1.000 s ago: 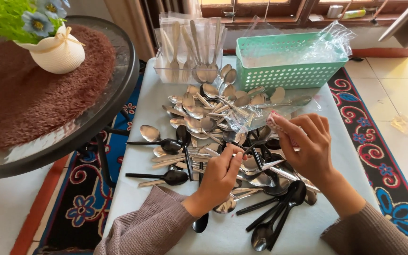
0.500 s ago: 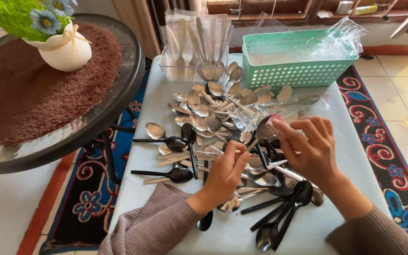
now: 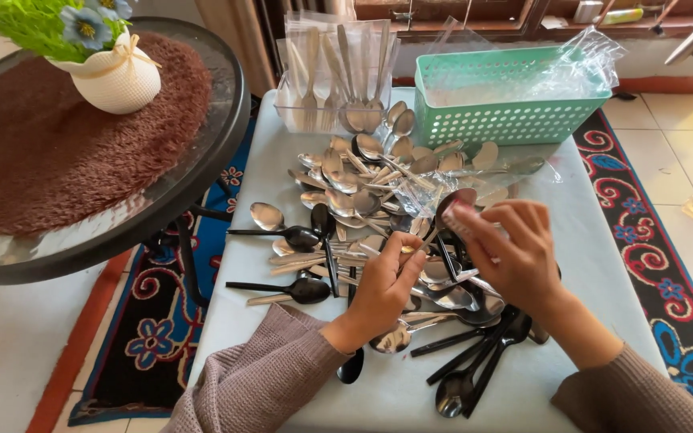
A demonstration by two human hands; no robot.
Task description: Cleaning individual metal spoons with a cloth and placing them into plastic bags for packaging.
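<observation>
Steel and black plastic spoons lie in a loose heap of cutlery [image 3: 378,216] across the pale blue desk [image 3: 603,265], and both hands work at its near edge. Compared with a second ago, the right hand [image 3: 515,256] has lifted and turned, so that the dark-bowled spoon with a slim handle [image 3: 447,210] now stands up between its pinched fingertips, bowl topmost, just clear of the heap. The left hand [image 3: 387,285] has shifted little: it stays low over the spoons, fingers curled and closed on a thin metal handle [image 3: 401,250], though whether it truly grips or only presses it is hard to tell. One spoon therefore seems singled out from the pile, while the rest remain unsorted. At the far side stands the mint-green perforated plastic basket [image 3: 507,120] with crinkled clear wrapping inside, and to its left the clear plastic packets of cutlery [image 3: 338,72]. A round glass-topped side table with a brown mat [image 3: 82,160] carries a white pot of artificial flowers [image 3: 114,76] on the left.
</observation>
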